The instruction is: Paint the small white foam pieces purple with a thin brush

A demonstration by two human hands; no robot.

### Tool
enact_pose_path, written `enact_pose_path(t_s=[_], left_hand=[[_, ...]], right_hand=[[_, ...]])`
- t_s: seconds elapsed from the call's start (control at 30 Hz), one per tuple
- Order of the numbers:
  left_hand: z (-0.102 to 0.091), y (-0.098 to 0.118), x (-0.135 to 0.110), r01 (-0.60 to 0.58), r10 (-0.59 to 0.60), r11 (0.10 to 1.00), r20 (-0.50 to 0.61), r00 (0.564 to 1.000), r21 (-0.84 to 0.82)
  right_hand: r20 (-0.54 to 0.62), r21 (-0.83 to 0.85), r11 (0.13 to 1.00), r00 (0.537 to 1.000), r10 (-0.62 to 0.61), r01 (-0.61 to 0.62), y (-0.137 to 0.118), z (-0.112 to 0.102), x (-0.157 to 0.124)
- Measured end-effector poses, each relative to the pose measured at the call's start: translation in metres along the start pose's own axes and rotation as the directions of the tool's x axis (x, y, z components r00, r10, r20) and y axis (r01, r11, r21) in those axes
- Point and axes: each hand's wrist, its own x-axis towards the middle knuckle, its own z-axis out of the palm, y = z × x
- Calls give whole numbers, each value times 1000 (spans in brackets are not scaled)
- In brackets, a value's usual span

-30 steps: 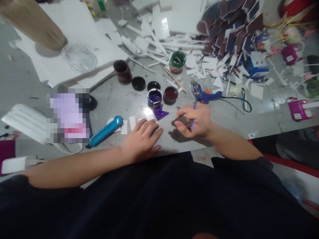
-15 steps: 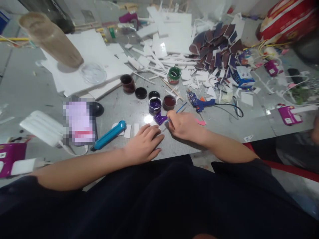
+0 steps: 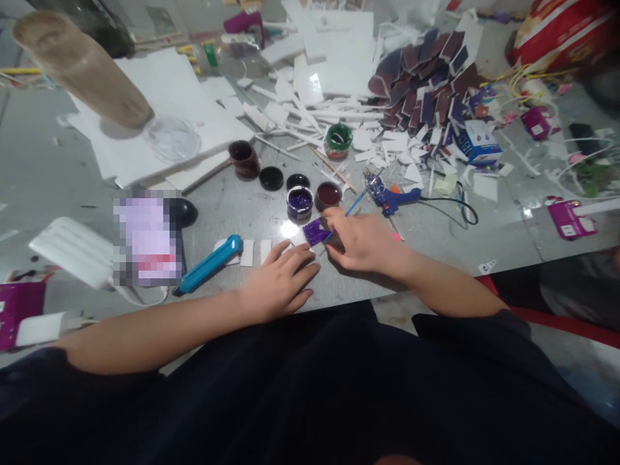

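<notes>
My right hand (image 3: 361, 242) is closed around a thin blue paintbrush (image 3: 357, 197), its handle slanting up and right. Its lower end is at a small piece coated in glittery purple paint (image 3: 314, 231), partly covered by my fingers. Beside that piece, my left hand (image 3: 279, 281) lies flat on the table with fingers spread, the fingertips close to its lower edge. Just above stand an open jar of purple paint (image 3: 299, 202) and an open jar of dark red paint (image 3: 329, 196). Small white strips (image 3: 247, 253) lie left of my left hand.
A blue box cutter (image 3: 208, 263) and a phone with a blurred screen (image 3: 149, 239) lie to the left. A blue glue gun (image 3: 397, 199) with a black cord lies right. Behind are white scraps (image 3: 310, 116), a heap of dark painted pieces (image 3: 421, 84) and a green jar (image 3: 338, 141).
The brush handle has swung more upright and my right hand has shifted slightly right. More of the purple surface shows painted now. My left hand stays nearly still.
</notes>
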Motion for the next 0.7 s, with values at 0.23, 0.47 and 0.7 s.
enact_pose_path(t_s=[0.23,0.47,0.7], left_hand=[[2,4,0,75,-62,994,-145,987,83],[5,7,0,156,-140,985,-187,972,75],[3,7,-1,167,-162,986,-161,974,20]], right_hand=[[129,25,996,988,-83,80,-3,-7,14],[184,-62,997,982,-38,50,-10,-13,19],[223,-103,993,974,-29,53,-8,-11,25]])
